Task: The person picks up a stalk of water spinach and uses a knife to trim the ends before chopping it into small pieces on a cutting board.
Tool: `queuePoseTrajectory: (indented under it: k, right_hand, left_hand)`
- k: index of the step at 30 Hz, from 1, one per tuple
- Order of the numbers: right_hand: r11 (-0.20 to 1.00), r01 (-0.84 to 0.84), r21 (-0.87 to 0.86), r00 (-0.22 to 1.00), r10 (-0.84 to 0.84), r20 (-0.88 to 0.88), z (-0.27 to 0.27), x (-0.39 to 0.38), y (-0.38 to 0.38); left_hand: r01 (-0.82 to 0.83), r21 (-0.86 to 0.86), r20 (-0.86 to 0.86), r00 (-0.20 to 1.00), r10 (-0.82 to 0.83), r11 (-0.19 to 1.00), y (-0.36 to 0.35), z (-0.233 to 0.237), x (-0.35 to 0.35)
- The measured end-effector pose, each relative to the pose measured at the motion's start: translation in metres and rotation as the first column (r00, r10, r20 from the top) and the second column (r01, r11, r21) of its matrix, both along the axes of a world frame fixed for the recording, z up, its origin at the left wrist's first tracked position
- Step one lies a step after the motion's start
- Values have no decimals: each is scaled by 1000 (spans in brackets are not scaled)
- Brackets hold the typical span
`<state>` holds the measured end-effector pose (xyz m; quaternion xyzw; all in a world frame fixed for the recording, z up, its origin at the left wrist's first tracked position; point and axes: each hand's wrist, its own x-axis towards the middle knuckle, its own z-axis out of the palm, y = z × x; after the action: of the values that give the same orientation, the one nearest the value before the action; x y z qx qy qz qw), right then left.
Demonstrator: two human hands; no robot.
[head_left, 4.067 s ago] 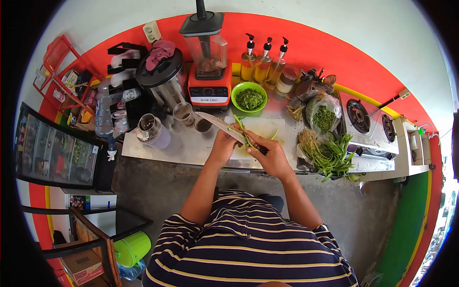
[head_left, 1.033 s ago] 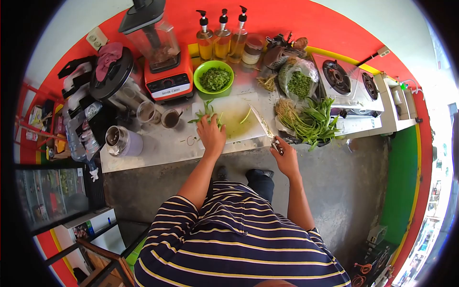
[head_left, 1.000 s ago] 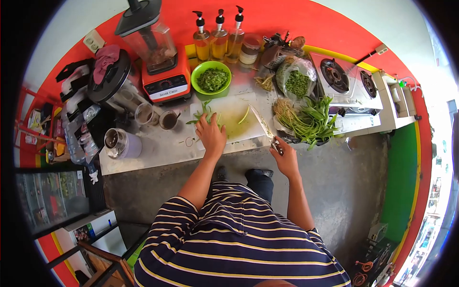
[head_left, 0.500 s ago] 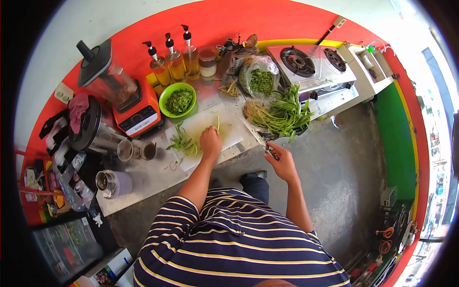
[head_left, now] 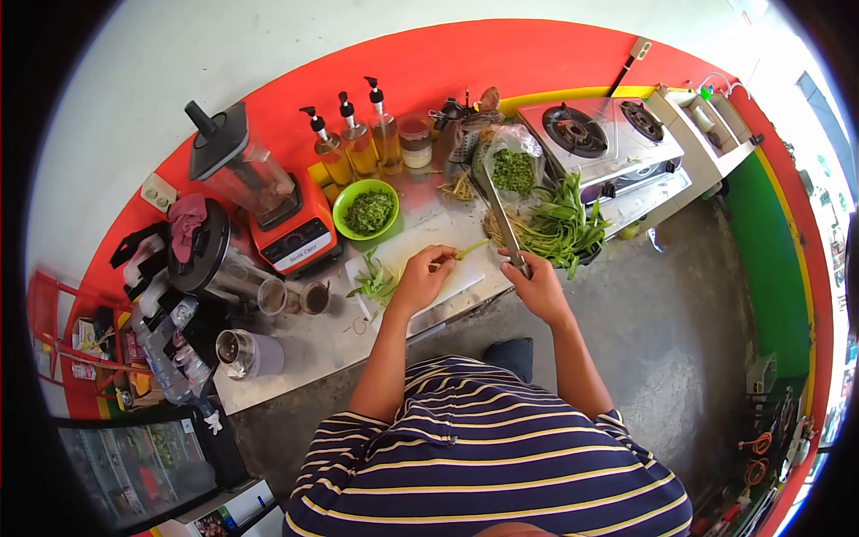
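My left hand (head_left: 425,276) is closed on a green vegetable stem (head_left: 472,250) above the white cutting board (head_left: 419,240). The stem's free end points right. My right hand (head_left: 537,286) grips a knife (head_left: 503,215) by its handle, the long blade pointing up and away from me, just right of the stem. Some cut leafy pieces (head_left: 376,279) lie on the board's left part. Beyond the knife, a bunch of leafy greens with pale stems (head_left: 568,228) rests at the right end of the counter.
A green bowl of chopped greens (head_left: 341,211) stands behind the board, next to a red blender (head_left: 291,234). Pump bottles (head_left: 358,143) line the wall. A bag of chopped greens (head_left: 514,170) sits near the gas stove (head_left: 595,139). A steel flask (head_left: 259,354) stands front left.
My right hand has raised the knife, so its blade now stands more upright. The stem in my left hand has swung from upright to pointing right. The whole view has shifted slightly.
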<state>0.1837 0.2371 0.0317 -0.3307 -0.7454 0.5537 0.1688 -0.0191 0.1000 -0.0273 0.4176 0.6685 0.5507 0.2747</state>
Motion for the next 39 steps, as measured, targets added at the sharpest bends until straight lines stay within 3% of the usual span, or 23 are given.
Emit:
queuePoseTrajectory:
  k: [4,9,12,14,15,17,18,20,22,24,29,32,35,37,39]
  right_hand:
    - [995,-64,-77,991,54,-123,16,-25,-9]
    - [974,-151,-167,970,114,-212,19,-47,-18]
    - [957,-190,-219,955,128,-269,21,-54,-24]
    - [945,-190,-268,935,91,-343,21,-58,-28]
    - [965,-175,-197,947,110,-302,23,-59,-29]
    - [985,-136,-105,941,95,-326,21,-64,-37]
    - [996,-90,-13,933,80,-352,20,-66,-42]
    - [994,-65,83,933,90,-347,20,-71,-49]
    - [983,-33,179,934,94,-344,22,-72,-51]
    - [968,-44,248,973,97,-209,23,-71,-52]
    - [978,-109,176,981,135,-140,21,-55,-46]
    - [952,-110,285,956,180,-233,13,-46,-42]
    - [926,-253,281,947,296,-123,37,-39,-43]
    - [865,-321,385,930,365,-44,47,-37,-46]
    - [847,-333,415,921,387,-49,48,-38,-48]
  left_hand:
    - [83,-2,-66,994,-83,997,-21,37,5]
    - [54,44,-88,995,-50,998,-36,50,5]
    - [14,144,44,999,-21,989,-37,41,1]
    - [-183,304,382,922,56,935,-33,35,4]
    - [-185,306,382,922,58,934,-30,38,6]
    - [-318,274,602,793,95,908,-26,43,11]
    - [-319,274,602,793,97,907,-23,38,11]
    - [-297,267,759,650,-11,917,-19,27,9]
    - [-247,255,721,693,-13,935,-17,35,13]
    - [-194,236,684,729,-21,952,-15,36,14]
    - [-297,194,624,773,116,935,-16,33,7]
    - [-343,247,642,758,112,906,-21,38,-1]
    - [-372,252,628,765,141,893,-24,47,-3]
    - [-370,260,622,771,139,892,-28,58,-1]
    - [-357,249,497,845,197,900,-31,72,4]
